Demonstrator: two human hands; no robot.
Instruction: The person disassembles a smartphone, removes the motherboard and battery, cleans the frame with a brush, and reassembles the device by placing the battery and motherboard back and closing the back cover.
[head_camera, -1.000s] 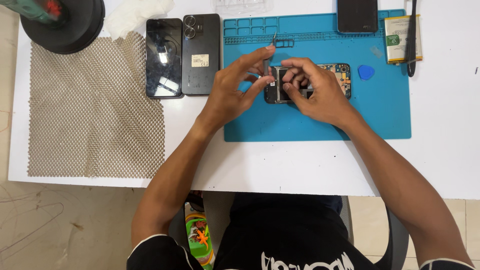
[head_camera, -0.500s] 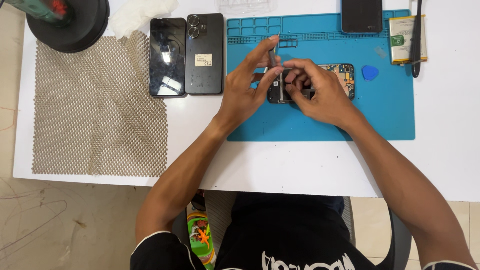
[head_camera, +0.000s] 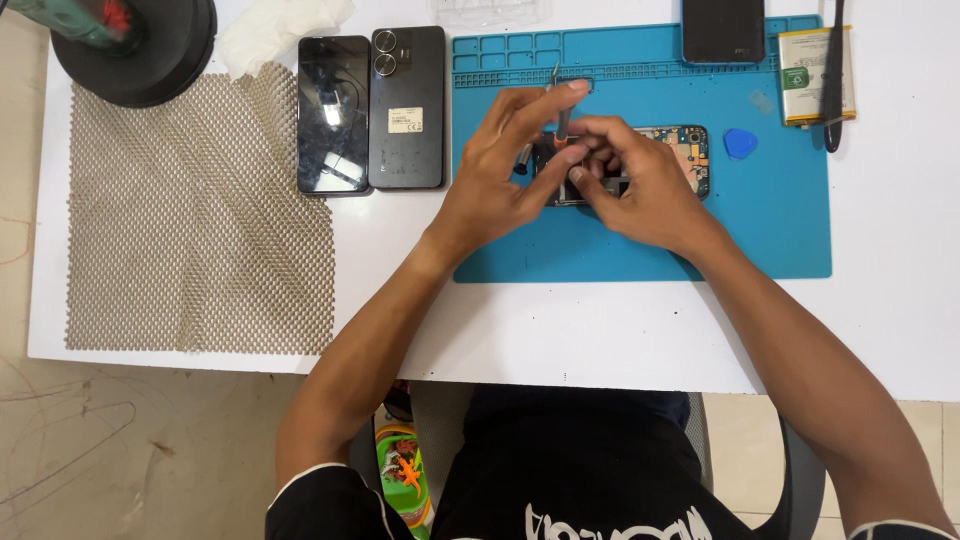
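Observation:
An opened phone (head_camera: 690, 150) with its circuit board showing lies on a blue repair mat (head_camera: 640, 250). Both my hands meet over it. My left hand (head_camera: 505, 175) pinches a slim tool with an orange band (head_camera: 561, 128), its index finger stretched over the top. My right hand (head_camera: 645, 190) rests on the phone's left half, fingers curled against the tool and holding the phone down. The tool's tip and that part of the phone are hidden by my fingers.
Two dark phones (head_camera: 333, 115) (head_camera: 407, 105) lie side by side left of the mat. A beige mesh mat (head_camera: 200, 210), a black round base (head_camera: 150, 60) and white cloth (head_camera: 280, 25) sit further left. Another phone (head_camera: 722, 28), a battery (head_camera: 808, 62) and a blue pick (head_camera: 740, 143) lie at the mat's right.
My left index finger has stretched further right over the tool and both hands have closed in tighter. The view has shifted slightly.

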